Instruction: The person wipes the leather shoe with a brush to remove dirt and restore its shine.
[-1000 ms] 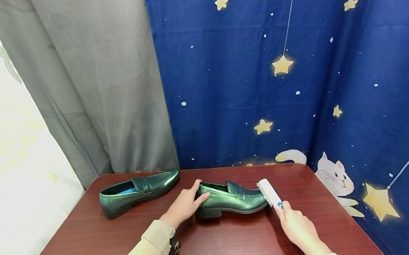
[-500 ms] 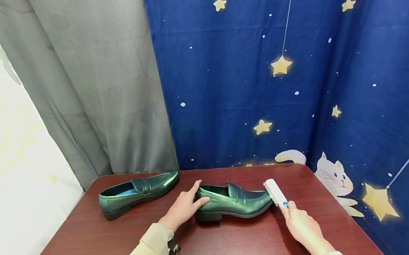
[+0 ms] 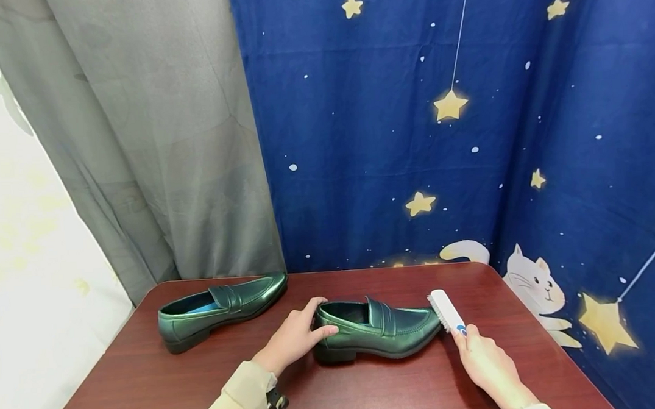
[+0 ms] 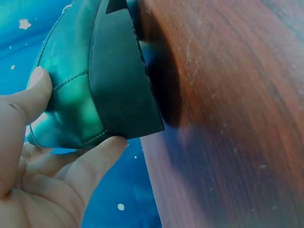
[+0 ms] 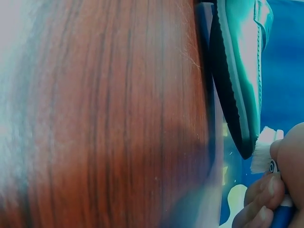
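A shiny dark-green loafer [image 3: 377,333] is in the middle of the table, its toe pointing right. My left hand [image 3: 295,337] grips its heel from the left, thumb on the near side; in the left wrist view the thumb and fingers are around the heel counter [image 4: 71,109]. My right hand [image 3: 488,359] holds a white brush [image 3: 446,310] by its handle, bristles toward the loafer's toe. In the right wrist view the white bristles [image 5: 262,151] are right at the toe tip, and the fingers curl around a blue-and-white handle [image 5: 283,211].
A matching green loafer [image 3: 222,310] with a blue insole stands at the table's back left. The reddish-brown wooden table [image 3: 193,387] has rounded back corners. Behind it hang a grey curtain [image 3: 193,143] and a blue star-patterned curtain [image 3: 357,136].
The brush has shifted right to the toe's end. My left hand has brought the loafer slightly nearer and to the right, showing more of its opening. The other loafer stays put.
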`<state>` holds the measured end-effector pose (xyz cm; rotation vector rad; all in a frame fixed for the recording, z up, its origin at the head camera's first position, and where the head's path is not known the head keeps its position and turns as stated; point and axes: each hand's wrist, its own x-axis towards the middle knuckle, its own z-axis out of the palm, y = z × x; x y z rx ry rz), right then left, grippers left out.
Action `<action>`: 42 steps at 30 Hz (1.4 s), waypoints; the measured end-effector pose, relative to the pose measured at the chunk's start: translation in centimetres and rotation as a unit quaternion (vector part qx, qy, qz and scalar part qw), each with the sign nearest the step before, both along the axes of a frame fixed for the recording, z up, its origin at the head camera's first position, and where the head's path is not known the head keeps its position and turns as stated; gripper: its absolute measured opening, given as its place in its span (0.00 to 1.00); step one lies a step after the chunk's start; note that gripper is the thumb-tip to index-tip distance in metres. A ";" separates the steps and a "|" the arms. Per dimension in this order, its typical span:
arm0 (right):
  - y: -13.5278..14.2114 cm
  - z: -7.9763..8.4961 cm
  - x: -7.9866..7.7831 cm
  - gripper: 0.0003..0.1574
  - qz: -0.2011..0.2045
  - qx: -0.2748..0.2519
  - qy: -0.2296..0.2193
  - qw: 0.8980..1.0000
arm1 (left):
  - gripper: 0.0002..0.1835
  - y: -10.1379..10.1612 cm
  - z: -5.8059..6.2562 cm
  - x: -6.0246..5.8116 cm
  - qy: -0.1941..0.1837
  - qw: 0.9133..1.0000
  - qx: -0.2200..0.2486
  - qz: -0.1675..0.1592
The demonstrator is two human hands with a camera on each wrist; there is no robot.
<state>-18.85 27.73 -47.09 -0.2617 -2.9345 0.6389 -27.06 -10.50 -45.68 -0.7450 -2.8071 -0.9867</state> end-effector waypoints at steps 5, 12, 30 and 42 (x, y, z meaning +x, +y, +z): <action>-0.2 0.2 0.0 0.28 0.000 0.001 -0.001 1.000 | 0.40 -0.1 -0.2 0.4 0.003 1.000 -0.020 -0.009; -1.6 1.0 -0.3 0.30 0.012 -0.001 -0.010 1.000 | 0.41 -0.1 -0.2 1.0 -0.002 0.999 -0.041 -0.025; -8.5 3.0 0.1 0.25 0.053 0.015 0.037 0.998 | 0.39 -0.1 -0.3 1.4 0.026 0.999 -0.034 -0.030; -10.2 2.1 0.5 0.22 0.064 0.027 0.025 0.997 | 0.39 -0.2 -0.2 1.5 -0.003 0.998 -0.049 -0.030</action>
